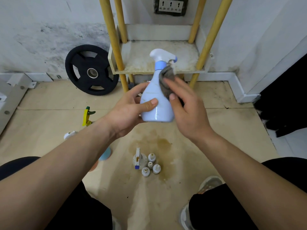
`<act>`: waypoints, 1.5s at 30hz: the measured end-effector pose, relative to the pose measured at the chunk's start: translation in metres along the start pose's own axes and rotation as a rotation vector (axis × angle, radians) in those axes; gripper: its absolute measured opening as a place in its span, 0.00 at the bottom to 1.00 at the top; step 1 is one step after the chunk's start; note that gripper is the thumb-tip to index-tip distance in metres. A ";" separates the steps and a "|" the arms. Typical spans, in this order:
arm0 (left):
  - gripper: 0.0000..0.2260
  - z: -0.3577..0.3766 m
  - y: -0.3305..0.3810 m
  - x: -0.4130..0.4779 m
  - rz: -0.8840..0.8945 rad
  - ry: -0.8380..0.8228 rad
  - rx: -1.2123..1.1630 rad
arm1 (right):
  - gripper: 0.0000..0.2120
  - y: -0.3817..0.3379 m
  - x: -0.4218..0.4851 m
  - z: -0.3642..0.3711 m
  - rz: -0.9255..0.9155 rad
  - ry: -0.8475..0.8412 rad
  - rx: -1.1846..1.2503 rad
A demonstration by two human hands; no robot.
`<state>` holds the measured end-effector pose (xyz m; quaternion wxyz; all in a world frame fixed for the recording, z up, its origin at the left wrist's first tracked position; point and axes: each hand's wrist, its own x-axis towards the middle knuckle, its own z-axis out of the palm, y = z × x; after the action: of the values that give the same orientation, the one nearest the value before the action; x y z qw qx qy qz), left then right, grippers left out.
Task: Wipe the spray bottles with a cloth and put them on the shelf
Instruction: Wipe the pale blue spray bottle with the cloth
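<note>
Pale blue spray bottle: upright between both hands, base gripped by left hand. Grey cloth: pinched in right hand, pressed to bottle's shoulder. Step: wiping. Next, probably: placing on shelf beyond hands.

And here's a black round rubber weight plate with a steel hub, leaning on a grubby, grey-smudged white wall. Up and well right of the plate, there's a dark-framed white wall socket with 3 outlets. Under the plate runs a beige board floor. Down to the plate's right spreads a brown splashy stain. Further down from the plate, 4 small white round bottles with brown-marked tops stand clustered. Left of the plate sits a grey bolted metal bracket.
</note>
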<state>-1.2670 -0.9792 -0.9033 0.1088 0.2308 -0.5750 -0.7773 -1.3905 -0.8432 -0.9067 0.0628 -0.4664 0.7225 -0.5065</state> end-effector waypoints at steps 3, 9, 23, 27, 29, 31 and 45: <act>0.27 -0.005 0.001 0.003 0.022 0.123 -0.035 | 0.22 0.002 -0.019 0.015 -0.095 -0.103 -0.105; 0.24 -0.005 0.003 0.001 0.116 -0.010 0.057 | 0.21 0.004 -0.019 0.011 -0.153 -0.062 -0.203; 0.24 0.002 0.003 -0.004 0.190 0.041 0.348 | 0.20 0.011 -0.014 0.009 -0.267 -0.128 -0.342; 0.28 -0.004 -0.002 0.000 0.116 -0.011 0.292 | 0.19 0.016 -0.006 0.000 -0.268 0.019 -0.401; 0.29 -0.006 -0.006 0.001 0.058 -0.051 0.244 | 0.20 0.017 0.001 -0.006 -0.150 0.154 -0.347; 0.30 -0.004 -0.009 0.001 0.038 -0.100 0.282 | 0.20 0.016 0.007 -0.013 -0.071 0.296 -0.320; 0.27 0.000 -0.003 -0.002 0.119 -0.149 0.400 | 0.23 0.014 0.009 -0.014 0.034 0.250 -0.180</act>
<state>-1.2648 -0.9774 -0.9053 0.0637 0.1553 -0.7367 -0.6550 -1.4116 -0.8393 -0.9076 -0.0613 -0.3911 0.7750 -0.4925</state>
